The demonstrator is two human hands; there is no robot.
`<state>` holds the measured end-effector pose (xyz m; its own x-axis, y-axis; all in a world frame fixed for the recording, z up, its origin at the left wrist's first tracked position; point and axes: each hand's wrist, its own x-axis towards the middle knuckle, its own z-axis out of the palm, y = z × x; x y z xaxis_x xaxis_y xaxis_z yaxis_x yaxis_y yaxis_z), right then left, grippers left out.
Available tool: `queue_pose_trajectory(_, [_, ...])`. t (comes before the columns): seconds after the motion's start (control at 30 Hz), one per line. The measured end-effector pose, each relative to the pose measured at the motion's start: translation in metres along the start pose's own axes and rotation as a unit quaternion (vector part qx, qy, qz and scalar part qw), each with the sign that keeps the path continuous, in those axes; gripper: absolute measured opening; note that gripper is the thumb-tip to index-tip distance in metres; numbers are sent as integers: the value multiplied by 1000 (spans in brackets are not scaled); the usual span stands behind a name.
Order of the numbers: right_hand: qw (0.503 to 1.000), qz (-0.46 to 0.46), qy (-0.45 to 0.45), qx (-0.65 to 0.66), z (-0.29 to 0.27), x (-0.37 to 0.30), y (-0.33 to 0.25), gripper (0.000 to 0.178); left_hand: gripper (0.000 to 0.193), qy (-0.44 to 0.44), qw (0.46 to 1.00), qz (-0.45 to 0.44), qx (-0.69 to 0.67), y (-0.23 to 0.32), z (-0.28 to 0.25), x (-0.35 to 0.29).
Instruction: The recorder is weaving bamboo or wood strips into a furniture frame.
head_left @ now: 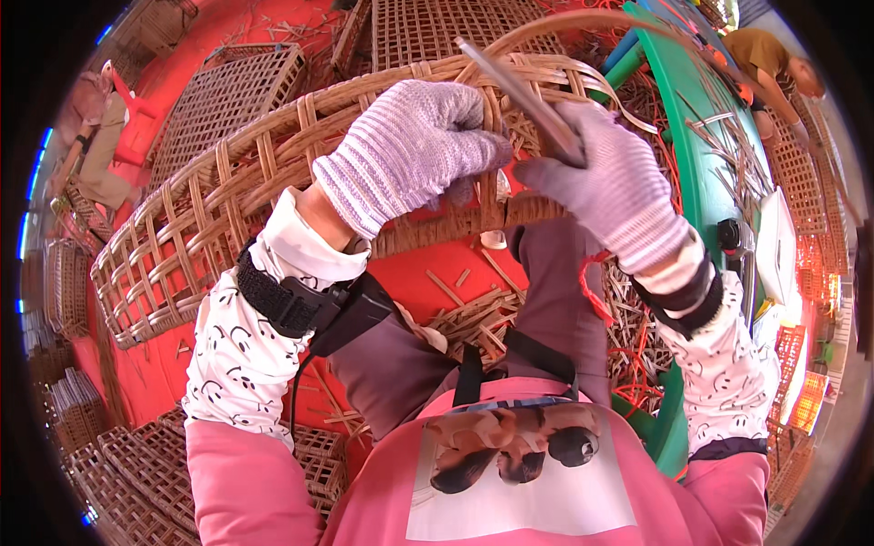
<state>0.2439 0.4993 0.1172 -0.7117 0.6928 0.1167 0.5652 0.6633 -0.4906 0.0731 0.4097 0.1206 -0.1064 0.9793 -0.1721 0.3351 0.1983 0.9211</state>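
A long woven rattan basket panel (pixel 264 173) lies across in front of me, its open lattice reaching far to the left. My left hand (pixel 414 150), in a lilac knitted glove, is closed at the basket's rim, its fingertips pinching a flat brown strip (pixel 492 114) that stands upright there. My right hand (pixel 605 177), gloved the same way, is wrapped round a long slim grey-brown tool (pixel 519 91). The tool slants up and left to a pale tip; its exact kind does not show. A long curved cane strip (pixel 583 20) arches over the rim above my right hand.
Cut cane scraps (pixel 478 318) litter the red floor (pixel 428 268) by my legs. At right stands a green bench (pixel 678 118) with loose strips on it. More woven panels (pixel 228 105) lie at the far left. A co-worker (pixel 769 64) bends over at the far right.
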Motion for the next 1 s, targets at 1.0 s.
queue_pose_trajectory(1.0, [972,63,-104,202,-22,-19,14,26,10,-47,988,-44,-137,4,5,-5])
